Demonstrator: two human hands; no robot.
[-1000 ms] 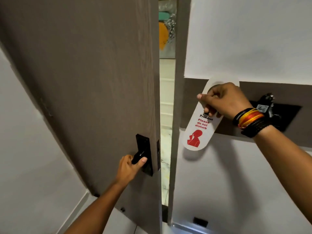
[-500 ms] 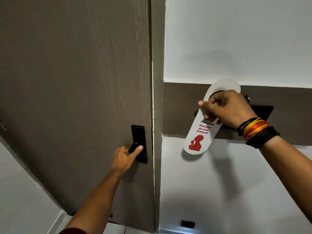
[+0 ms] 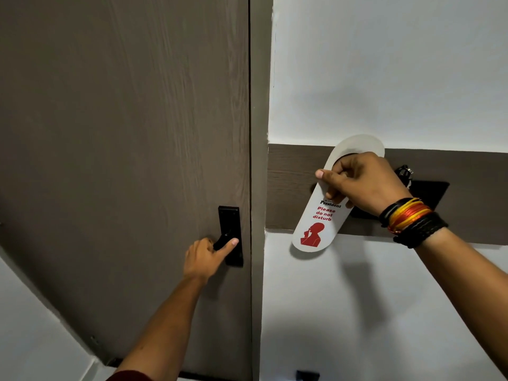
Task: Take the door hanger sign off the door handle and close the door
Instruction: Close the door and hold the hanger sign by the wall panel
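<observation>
The brown wood-grain door (image 3: pixel 123 133) fills the left half and sits flush against its frame (image 3: pixel 258 160), no gap showing. My left hand (image 3: pixel 204 258) grips the black door handle (image 3: pixel 224 240) on its black lock plate (image 3: pixel 230 235). My right hand (image 3: pixel 362 182), with several bracelets at the wrist, holds the white door hanger sign (image 3: pixel 316 224) near its hole, up against the wall to the right of the door. The sign reads "Please do not disturb" in red with a red figure at its lower end.
A brown wood band (image 3: pixel 291 188) crosses the white wall (image 3: pixel 384 64) at sign height, with a black plate (image 3: pixel 428 191) and a small dark object behind my right wrist. A small black fitting (image 3: pixel 307 375) sits low on the wall.
The door swung from ajar to flush with the frame; the gap showing the room beyond is gone. My left hand stayed on the handle, my right hand kept the sign.
</observation>
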